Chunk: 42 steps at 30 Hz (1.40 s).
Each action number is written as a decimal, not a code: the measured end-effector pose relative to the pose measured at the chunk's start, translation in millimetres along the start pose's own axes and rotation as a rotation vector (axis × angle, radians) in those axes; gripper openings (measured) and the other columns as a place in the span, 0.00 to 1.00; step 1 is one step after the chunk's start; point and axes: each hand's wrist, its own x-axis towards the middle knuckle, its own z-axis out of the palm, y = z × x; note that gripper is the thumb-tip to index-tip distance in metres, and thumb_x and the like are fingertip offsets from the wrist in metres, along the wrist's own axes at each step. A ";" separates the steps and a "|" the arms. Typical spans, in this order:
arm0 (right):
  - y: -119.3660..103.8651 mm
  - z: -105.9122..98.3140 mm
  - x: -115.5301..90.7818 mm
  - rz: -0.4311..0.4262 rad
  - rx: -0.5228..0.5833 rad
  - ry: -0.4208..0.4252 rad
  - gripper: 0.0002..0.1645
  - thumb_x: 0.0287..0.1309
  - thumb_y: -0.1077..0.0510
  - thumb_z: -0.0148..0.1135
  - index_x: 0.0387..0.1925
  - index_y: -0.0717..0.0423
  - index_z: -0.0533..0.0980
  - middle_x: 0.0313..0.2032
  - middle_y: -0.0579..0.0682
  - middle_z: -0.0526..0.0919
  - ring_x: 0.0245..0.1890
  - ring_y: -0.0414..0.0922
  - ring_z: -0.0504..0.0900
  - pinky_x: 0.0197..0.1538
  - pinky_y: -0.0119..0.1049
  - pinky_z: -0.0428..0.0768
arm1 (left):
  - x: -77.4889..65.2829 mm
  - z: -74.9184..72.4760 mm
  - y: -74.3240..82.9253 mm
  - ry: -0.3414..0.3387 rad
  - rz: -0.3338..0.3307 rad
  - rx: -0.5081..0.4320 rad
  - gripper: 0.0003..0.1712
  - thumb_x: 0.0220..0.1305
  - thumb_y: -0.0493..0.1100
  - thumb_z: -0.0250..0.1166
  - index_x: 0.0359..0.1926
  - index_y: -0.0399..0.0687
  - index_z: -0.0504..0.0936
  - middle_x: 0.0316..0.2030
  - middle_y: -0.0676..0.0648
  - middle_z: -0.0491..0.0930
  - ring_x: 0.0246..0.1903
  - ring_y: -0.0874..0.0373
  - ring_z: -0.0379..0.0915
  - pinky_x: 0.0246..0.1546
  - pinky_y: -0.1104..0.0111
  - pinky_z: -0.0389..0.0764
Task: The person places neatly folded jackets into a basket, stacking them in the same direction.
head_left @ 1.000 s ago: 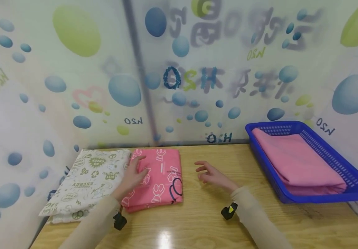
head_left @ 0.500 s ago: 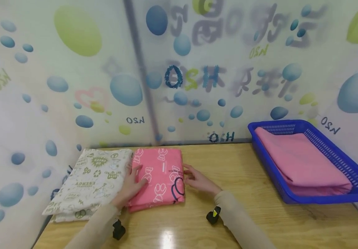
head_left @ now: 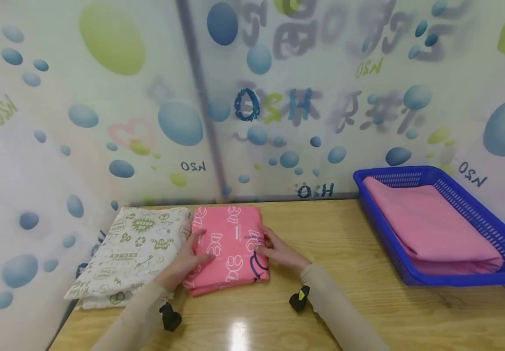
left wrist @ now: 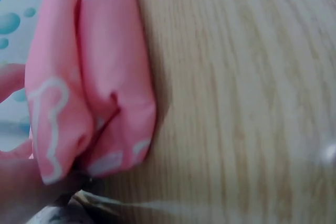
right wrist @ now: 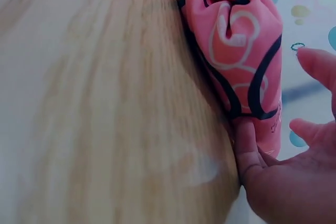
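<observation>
Two hands (head_left: pixel 185 261) (head_left: pixel 283 253) hold pink cloth (head_left: pixel 231 246) beside "ENERGY" fabric (head_left: pixel 131 246).

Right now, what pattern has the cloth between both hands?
Pink cloth with white outlines and dark curves, clearest in the head view.

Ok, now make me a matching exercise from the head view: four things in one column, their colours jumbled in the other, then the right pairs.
Things
1. Basket
2. Cloth inside the basket
3. Middle cloth, between the left hand and the right hand
4. Leftmost cloth

Colours
A. White with green print
B. Pink, no print visible
C. Blue
D. Pink with white line drawings

Right pairs
1 with C, 2 with B, 3 with D, 4 with A.
</observation>
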 end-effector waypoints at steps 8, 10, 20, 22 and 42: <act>-0.2 -3.4 -3.0 0.056 0.039 0.070 0.46 0.66 0.46 0.59 0.76 0.45 0.46 0.66 0.63 0.60 0.59 0.55 0.67 0.59 0.49 0.70 | -1.1 -4.5 -3.4 -0.102 -0.031 -0.255 0.45 0.57 0.34 0.67 0.73 0.48 0.58 0.73 0.34 0.42 0.70 0.38 0.40 0.68 0.48 0.44; -0.7 -4.8 -4.3 0.066 0.071 0.096 0.45 0.65 0.46 0.59 0.76 0.45 0.49 0.66 0.62 0.59 0.59 0.55 0.66 0.58 0.48 0.71 | -1.2 -3.9 -4.2 -0.124 -0.024 -0.319 0.42 0.59 0.32 0.64 0.72 0.44 0.58 0.73 0.35 0.44 0.69 0.40 0.44 0.67 0.50 0.49; 4.0 -14.1 -15.2 0.040 0.120 0.095 0.43 0.61 0.52 0.63 0.73 0.36 0.53 0.74 0.57 0.44 0.69 0.58 0.52 0.66 0.58 0.55 | -6.5 -2.0 -1.8 -0.295 0.046 -0.452 0.39 0.66 0.27 0.50 0.75 0.48 0.51 0.71 0.33 0.45 0.57 0.48 0.66 0.51 0.62 0.75; 4.6 -16.3 -18.0 0.033 0.140 0.087 0.43 0.62 0.53 0.63 0.73 0.35 0.54 0.73 0.57 0.44 0.68 0.58 0.51 0.66 0.58 0.56 | -7.5 -0.7 -0.9 -0.347 0.077 -0.488 0.40 0.67 0.26 0.48 0.76 0.51 0.47 0.72 0.34 0.42 0.58 0.47 0.66 0.52 0.60 0.75; 8.1 -44.1 -44.3 0.028 -0.050 0.112 0.43 0.61 0.48 0.65 0.73 0.34 0.56 0.73 0.55 0.49 0.70 0.58 0.53 0.66 0.58 0.57 | -8.6 42.5 17.0 -0.081 0.162 -0.194 0.36 0.64 0.25 0.55 0.71 0.45 0.60 0.68 0.31 0.54 0.60 0.28 0.61 0.50 0.54 0.77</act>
